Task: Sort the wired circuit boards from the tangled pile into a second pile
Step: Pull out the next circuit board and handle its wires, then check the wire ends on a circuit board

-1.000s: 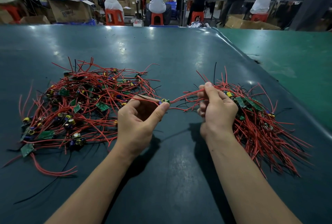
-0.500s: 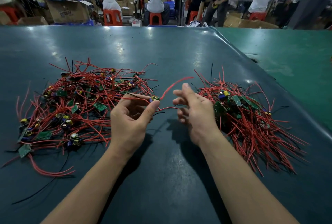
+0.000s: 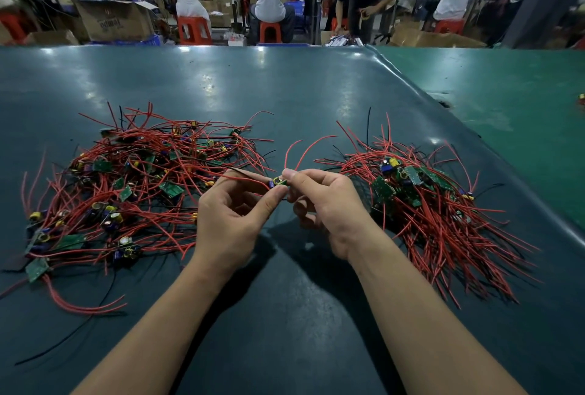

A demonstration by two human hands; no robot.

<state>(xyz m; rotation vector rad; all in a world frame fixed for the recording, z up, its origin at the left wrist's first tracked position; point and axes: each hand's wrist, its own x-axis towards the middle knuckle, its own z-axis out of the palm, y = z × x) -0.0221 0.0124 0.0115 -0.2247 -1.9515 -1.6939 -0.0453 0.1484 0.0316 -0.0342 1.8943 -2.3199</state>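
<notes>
A tangled pile (image 3: 133,188) of small green circuit boards with red and black wires lies on the left of the dark green table (image 3: 285,93). A second, neater pile (image 3: 427,204) lies on the right, its wires fanning toward the near right. Between them, above the table, both hands meet on one wired circuit board (image 3: 278,181). My left hand (image 3: 234,220) pinches it between thumb and forefinger. My right hand (image 3: 329,204) pinches the same board from the right, and its red wires curl up behind the fingers.
The table's raised edge (image 3: 474,147) runs diagonally at the right, with a lighter green surface (image 3: 506,84) beyond. A loose black wire (image 3: 69,340) trails at the near left. Behind the table, several people sit on red stools among cardboard boxes.
My right hand let go of the wires at the right pile and came back left to the board held by my left hand. The board's red wires now curl upward.
</notes>
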